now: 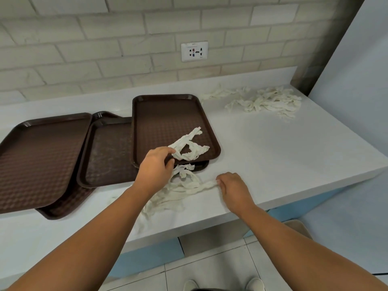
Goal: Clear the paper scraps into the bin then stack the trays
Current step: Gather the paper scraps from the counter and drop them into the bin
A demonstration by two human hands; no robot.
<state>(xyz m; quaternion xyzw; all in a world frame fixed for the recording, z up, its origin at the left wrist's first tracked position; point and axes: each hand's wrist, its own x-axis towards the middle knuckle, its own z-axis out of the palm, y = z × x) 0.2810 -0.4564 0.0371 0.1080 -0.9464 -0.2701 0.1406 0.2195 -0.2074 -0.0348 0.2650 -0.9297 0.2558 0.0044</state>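
What worries me most is the front edge of the white counter (pixel 283 148). The loose strips (pixel 178 192) lie just in front of the top tray (pixel 168 114) and reach almost to that edge. They are tangled, so if I pull one end quickly the others can slide down to the floor. The paper is thin and crumpled, and a hard pull may also tear it and leave small pieces behind. The top tray only rests across another tray (nothing fixes it), so dragging the bunch of strips (pixel 189 148) over its near rim could shift it. I see no bin, so I think some paper may drop on the way there. A bigger heap of strips (pixel 268 101) lies well to the right of the top tray, near the wall, and the other trays (pixel 42 148) to its left are not stacked yet.

My left hand (pixel 156 164) is palm down over the near rim of the top tray. Its fingers are curled and pinch the bunch that lies on the tray's near right part. My right hand (pixel 233 187) is on the counter, in front and to the right of the top tray, and pinches the end of one long loose strip. The hands are apart — each one clamped on paper.
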